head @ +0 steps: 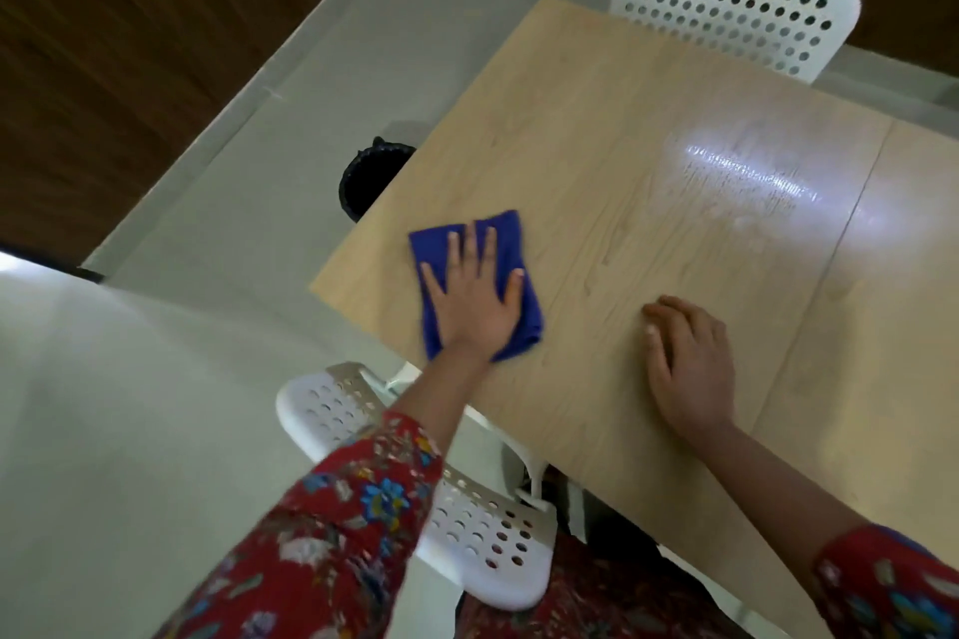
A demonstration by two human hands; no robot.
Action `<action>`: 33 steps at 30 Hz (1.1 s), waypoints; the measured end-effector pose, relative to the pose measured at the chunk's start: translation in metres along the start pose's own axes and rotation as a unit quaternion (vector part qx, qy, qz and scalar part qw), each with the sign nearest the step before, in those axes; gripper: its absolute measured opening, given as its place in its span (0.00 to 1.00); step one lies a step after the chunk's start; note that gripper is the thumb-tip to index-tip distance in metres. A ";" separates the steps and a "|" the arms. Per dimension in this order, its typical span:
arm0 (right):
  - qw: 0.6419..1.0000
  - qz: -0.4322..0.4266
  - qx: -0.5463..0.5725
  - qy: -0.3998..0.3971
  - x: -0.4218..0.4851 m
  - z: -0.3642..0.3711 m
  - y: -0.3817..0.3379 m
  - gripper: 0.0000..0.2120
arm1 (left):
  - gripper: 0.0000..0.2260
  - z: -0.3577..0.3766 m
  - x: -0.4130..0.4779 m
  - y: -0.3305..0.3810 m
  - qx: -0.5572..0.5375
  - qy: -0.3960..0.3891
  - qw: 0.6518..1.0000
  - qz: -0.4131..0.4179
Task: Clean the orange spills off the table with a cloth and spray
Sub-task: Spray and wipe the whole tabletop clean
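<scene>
Pressing cloth (511,236) by desk (622,119) corner with flat left fingers (471,249), right fingers (661,322) relaxed, empty; may shove cloth off edge.

A single view, from the wide-angle camera on your head. It looks forward and steeply down over the near left corner of the surface (648,130), close in, so your left sleeve (322,534) and right sleeve (892,586) enter from the bottom edge. The surface runs diagonally. Grey floor (104,431) fills the left; one white chair (467,524) sits right beneath you, a second chair (737,0) at the far top edge.
</scene>
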State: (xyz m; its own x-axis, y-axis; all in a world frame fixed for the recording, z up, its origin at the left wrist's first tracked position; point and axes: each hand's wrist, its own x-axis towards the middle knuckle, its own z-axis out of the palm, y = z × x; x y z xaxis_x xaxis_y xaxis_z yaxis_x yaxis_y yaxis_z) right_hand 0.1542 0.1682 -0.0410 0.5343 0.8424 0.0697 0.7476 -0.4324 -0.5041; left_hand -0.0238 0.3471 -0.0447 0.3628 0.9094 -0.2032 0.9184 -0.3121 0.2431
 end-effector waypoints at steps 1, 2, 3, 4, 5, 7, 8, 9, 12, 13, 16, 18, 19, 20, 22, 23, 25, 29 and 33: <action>1.000 0.025 0.014 0.003 0.007 0.003 -0.010 0.22 | 0.29 0.007 -0.014 0.026 -0.047 -0.018 0.999 0.018; 0.999 0.046 0.019 -0.003 0.013 0.005 -0.021 0.24 | 0.27 0.009 -0.026 0.045 -0.111 -0.035 0.993 0.030; 0.998 0.061 0.011 -0.015 0.017 0.008 -0.033 0.25 | 0.24 0.009 -0.035 0.054 -0.186 -0.038 0.981 0.038; 0.997 0.070 -0.002 -0.028 0.020 0.010 -0.043 0.25 | 0.23 0.009 -0.042 0.055 -0.253 -0.014 0.967 0.033; 0.996 0.073 -0.014 -0.042 0.022 0.015 -0.054 0.24 | 0.24 0.008 -0.047 0.046 -0.279 0.024 0.960 0.010; 0.995 0.068 -0.028 -0.067 0.025 0.022 -0.072 0.22 | 0.25 0.011 -0.059 0.024 -0.240 0.096 0.961 -0.094; 0.994 0.072 -0.020 -0.077 0.027 0.025 -0.080 0.21 | 0.24 0.012 -0.065 0.015 -0.225 0.103 0.958 -0.145; 0.993 0.087 0.006 -0.084 0.030 0.027 -0.086 0.18 | 0.21 0.012 -0.070 0.012 -0.225 0.096 0.954 -0.173; 0.953 0.189 0.204 -0.120 0.041 0.022 -0.099 0.09 | 0.08 0.004 -0.072 0.019 -0.202 0.073 0.962 -0.169; 0.926 0.228 0.270 -0.135 0.044 0.017 -0.101 0.09 | 0.07 -0.001 -0.068 0.022 -0.212 0.072 0.960 -0.167; 0.840 0.328 0.385 -0.194 0.053 0.002 -0.096 0.23 | 0.08 -0.023 -0.061 0.026 -0.365 0.057 0.906 -0.207; 0.806 0.341 0.421 -0.237 0.058 -0.009 -0.090 0.30 | 0.08 -0.038 -0.063 0.026 -0.505 0.038 0.833 -0.222; 0.805 0.313 0.438 -0.248 0.058 -0.014 -0.088 0.31 | 0.11 -0.044 -0.065 0.023 -0.547 0.032 0.810 -0.209; 0.816 0.265 0.443 -0.260 0.060 -0.017 -0.087 0.31 | 0.16 -0.050 -0.067 0.019 -0.569 0.020 0.802 -0.180; 0.857 0.160 0.388 -0.298 0.062 -0.023 -0.087 0.31 | 0.26 -0.058 -0.067 0.010 -0.553 -0.006 0.826 -0.111; 0.891 0.107 0.317 -0.307 0.063 -0.026 -0.088 0.30 | 0.26 -0.060 -0.063 0.005 -0.495 0.003 0.865 -0.080; 0.967 -0.004 0.113 -0.230 0.069 -0.025 -0.093 0.23 | 0.20 -0.064 -0.055 0.000 -0.363 0.067 0.929 -0.024; 0.989 -0.136 -0.053 0.039 0.074 -0.029 -0.106 0.10 | 0.12 -0.077 -0.039 -0.004 -0.302 0.205 0.930 0.040; 0.966 -0.234 -0.105 -0.044 0.056 -0.027 -0.102 0.15 | 0.19 -0.065 -0.035 -0.035 -0.235 0.185 0.952 0.066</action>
State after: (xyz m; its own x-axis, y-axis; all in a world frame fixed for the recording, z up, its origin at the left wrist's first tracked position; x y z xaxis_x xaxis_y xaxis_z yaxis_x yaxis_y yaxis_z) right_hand 0.1186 0.2502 0.0377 0.0906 0.9815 0.1686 0.9674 -0.0466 -0.2490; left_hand -0.0793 0.3439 0.0155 0.3099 0.9325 0.1855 0.6658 -0.3521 0.6578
